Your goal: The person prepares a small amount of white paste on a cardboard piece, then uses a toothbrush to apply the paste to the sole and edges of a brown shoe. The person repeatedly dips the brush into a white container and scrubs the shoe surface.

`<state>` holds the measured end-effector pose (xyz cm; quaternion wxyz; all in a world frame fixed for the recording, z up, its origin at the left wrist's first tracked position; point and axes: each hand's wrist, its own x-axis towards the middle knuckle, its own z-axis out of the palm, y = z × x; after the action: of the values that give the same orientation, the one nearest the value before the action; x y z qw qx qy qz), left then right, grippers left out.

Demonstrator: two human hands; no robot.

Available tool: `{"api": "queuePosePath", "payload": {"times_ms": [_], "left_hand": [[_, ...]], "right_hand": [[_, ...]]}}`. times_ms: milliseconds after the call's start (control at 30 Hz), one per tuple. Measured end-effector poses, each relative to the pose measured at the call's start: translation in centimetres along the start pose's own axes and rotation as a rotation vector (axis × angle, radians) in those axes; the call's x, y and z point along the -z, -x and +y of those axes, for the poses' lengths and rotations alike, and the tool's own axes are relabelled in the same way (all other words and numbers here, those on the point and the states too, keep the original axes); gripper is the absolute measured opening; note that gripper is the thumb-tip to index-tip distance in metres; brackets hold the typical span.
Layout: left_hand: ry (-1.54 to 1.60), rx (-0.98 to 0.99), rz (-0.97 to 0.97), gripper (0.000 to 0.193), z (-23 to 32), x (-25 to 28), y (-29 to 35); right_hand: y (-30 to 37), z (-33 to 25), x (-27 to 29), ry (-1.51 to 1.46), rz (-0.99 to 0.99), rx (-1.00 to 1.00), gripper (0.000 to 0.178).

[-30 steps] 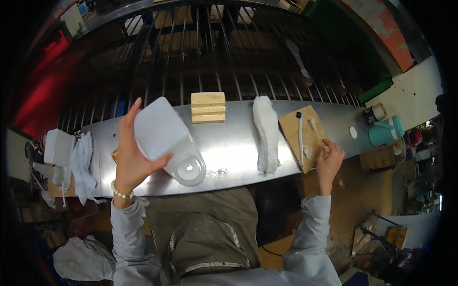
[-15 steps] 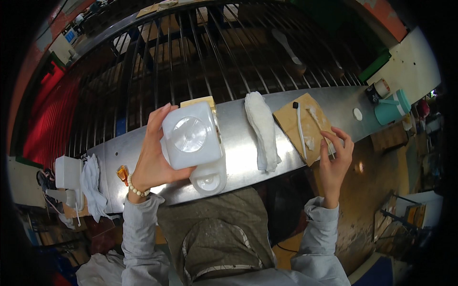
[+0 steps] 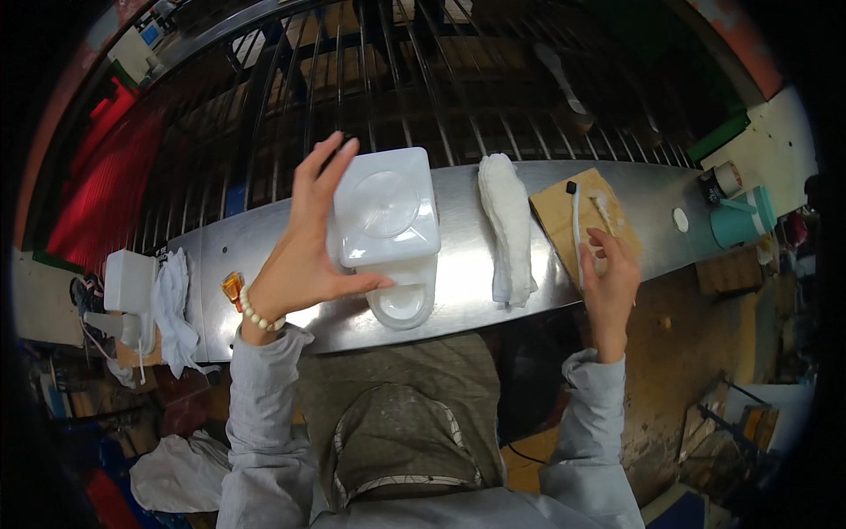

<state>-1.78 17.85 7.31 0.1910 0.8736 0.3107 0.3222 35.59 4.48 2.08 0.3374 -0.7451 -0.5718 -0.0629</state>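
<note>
Has the left hand (image 3: pixel 304 260) spread wide, thumb and fingers well apart; shows a white plastic container (image 3: pixel 388 207) just right of it, over the worktop (image 3: pixel 460 264); cannot tell whether touching; has the right hand (image 3: pixel 614 286) curled above a tan board (image 3: pixel 553 210), thumb and forefinger close; cannot tell whether pinching anything; shows a rolled white cloth (image 3: pixel 505 225) between both hands.

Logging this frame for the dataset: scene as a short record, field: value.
left hand: fingers spread around left of container, contact unclear
right hand: fingers bent over board, grip unclear
container: white, boxy, round dish at near end
board: tan, black-tipped white stick on it
cloth: white, rolled, between container and board
bench: shiny metal
far right: teal cup, white oval piece
</note>
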Motion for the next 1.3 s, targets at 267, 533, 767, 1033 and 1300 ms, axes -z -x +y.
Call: {"api": "queuePosePath", "payload": {"times_ms": [267, 533, 767, 1033, 1300], "left_hand": [[0.214, 0.207, 0.325, 0.124, 1.7, 1.9, 4.4], [0.234, 0.42, 0.416, 0.096, 1.9, 2.8, 8.2], [0.339, 0.55, 0.5, 0.076, 2.2, 1.1, 9.1], [0.351, 0.649, 0.636, 0.068, 4.9, 0.0, 7.1], [0.305, 0.731, 0.685, 0.065, 3.1, 0.9, 6.9]], "right_hand": [[-0.4, 1.3, -3.0, 0.185, -0.053, -0.078, 0.016], [-2.6, 0.1, -0.8, -0.161, 0.126, -0.195, 0.015], [-15.4, 3.0, 0.3, 0.005, -0.089, 0.146, 0.034], [-24.1, 10.6, -10.2, 0.249, -0.308, 0.021, 0.095], [-26.3, 14.0, -14.4, 0.364, -0.411, 0.038, 0.105]]}}
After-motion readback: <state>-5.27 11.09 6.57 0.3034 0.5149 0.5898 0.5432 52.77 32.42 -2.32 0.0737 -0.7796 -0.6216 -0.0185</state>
